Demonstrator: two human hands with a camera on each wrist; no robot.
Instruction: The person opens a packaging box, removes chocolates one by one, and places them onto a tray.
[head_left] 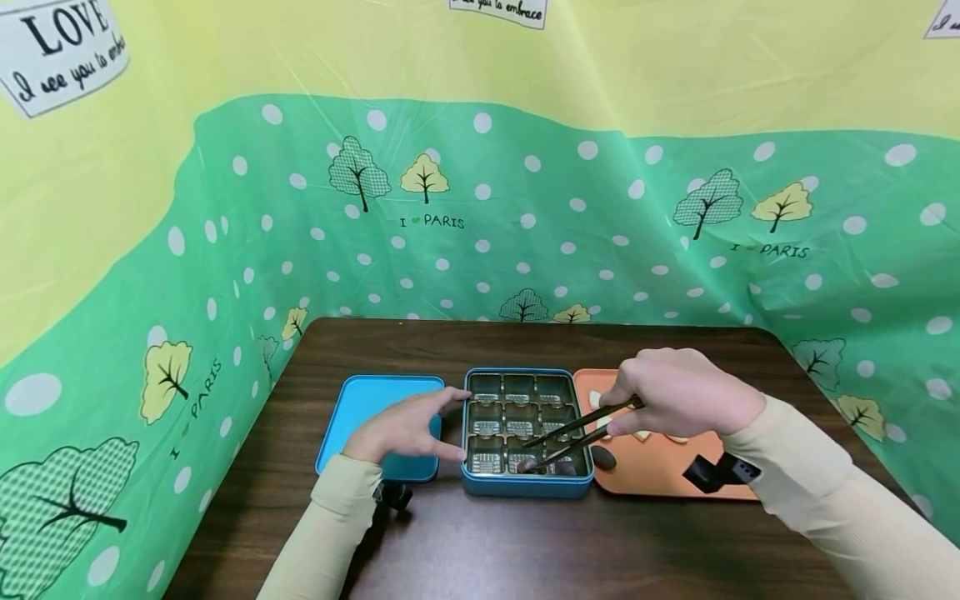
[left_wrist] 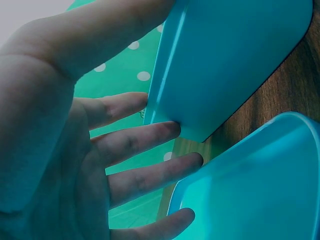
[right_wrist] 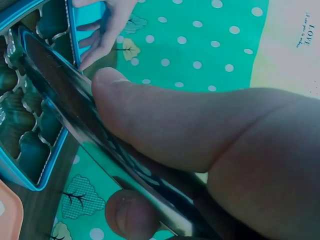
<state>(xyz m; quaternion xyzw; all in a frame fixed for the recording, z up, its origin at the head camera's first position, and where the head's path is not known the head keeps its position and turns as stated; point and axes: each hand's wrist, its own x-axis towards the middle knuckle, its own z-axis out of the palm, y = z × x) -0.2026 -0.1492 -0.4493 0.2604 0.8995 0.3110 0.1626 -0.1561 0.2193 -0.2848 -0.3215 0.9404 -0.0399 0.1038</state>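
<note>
A blue tin box (head_left: 525, 486) stands in the middle of the table, with a divided plastic insert (head_left: 521, 414) inside it. My right hand (head_left: 678, 392) grips dark tongs (head_left: 577, 427); their tips reach down into the front middle compartment. A small brownish piece (head_left: 528, 466) lies at the tips, but whether they pinch it is unclear. Another dark piece (head_left: 566, 467) sits in the front right compartment. My left hand (head_left: 405, 429) has thumb and fingers spread along the box's left side. In the left wrist view its fingers (left_wrist: 145, 140) are fairly straight, near the blue wall.
Left of the box lies a blue lid (head_left: 375, 400), partly under my left hand. On the right, an orange tray (head_left: 652, 479) bears several pale pieces and a dark oval piece (head_left: 602, 457). A green and yellow printed curtain (head_left: 525, 208) surrounds the wooden table (head_left: 480, 550).
</note>
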